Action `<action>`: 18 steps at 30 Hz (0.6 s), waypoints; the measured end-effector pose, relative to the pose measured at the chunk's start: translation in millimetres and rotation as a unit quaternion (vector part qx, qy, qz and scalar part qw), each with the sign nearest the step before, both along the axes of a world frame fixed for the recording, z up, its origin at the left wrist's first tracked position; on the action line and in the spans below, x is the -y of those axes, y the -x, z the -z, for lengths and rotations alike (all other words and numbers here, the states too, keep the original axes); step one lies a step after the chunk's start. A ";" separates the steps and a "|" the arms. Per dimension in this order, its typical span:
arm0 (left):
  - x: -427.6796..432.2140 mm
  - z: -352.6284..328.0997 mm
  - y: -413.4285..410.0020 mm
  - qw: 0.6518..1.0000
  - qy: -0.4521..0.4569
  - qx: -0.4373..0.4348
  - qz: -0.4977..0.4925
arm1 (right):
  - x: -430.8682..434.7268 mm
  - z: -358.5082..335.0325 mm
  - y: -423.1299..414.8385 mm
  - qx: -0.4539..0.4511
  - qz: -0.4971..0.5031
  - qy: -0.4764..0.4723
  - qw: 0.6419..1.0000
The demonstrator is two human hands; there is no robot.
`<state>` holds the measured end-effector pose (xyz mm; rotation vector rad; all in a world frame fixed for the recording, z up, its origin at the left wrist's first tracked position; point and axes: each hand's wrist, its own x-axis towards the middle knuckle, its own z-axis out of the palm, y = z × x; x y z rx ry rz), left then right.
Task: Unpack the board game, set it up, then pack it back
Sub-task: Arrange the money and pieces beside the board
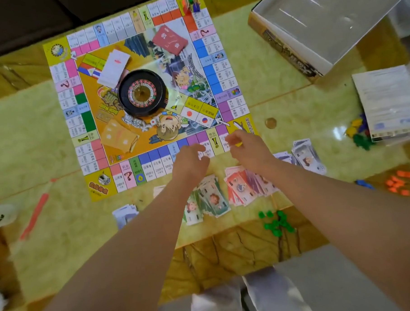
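While leaning in from the near side, reaches both bare arms to the near edge of the game board point(221, 60). Sets the left hand point(190, 161) knuckles-up over the edge squares, fingers bent down out of view; cannot tell whether pinching the rim or merely touching it. Hangs the right hand point(246, 147) just beside it, near the board's near right corner, fingers loosely curled and grasping nothing. Faces a board lying flat and slightly askew, with a black roulette wheel point(141, 93) at centre, a white card deck point(114, 67) just beside its far left, a red card deck point(170, 40) farther off and orange cards point(117, 135) toward the near left. Sees coloured pawns point(192, 2) bunched at the far right corner. Has green banknotes point(211, 199) between the forearms, pink banknotes point(245, 184) partly under the right forearm and grey banknotes point(307, 154) further right, all just off the near edge. Finds a band of bare tile point(33, 130) between the board's right edge and the open box point(286, 46), broken by one coin point(270, 123); a wider stretch on the left, marked by a red strip point(35, 215). Crowded on the near right by green houses point(276, 222), orange pieces point(402, 182) and a printed sheet point(389, 95).
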<state>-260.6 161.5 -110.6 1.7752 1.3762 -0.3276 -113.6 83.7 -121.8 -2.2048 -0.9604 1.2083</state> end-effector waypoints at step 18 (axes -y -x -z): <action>146.3 -17.1 6.1 0.999 0.041 -0.012 0.011 | 135.5 -15.0 -2.5 0.050 -0.057 0.067 0.995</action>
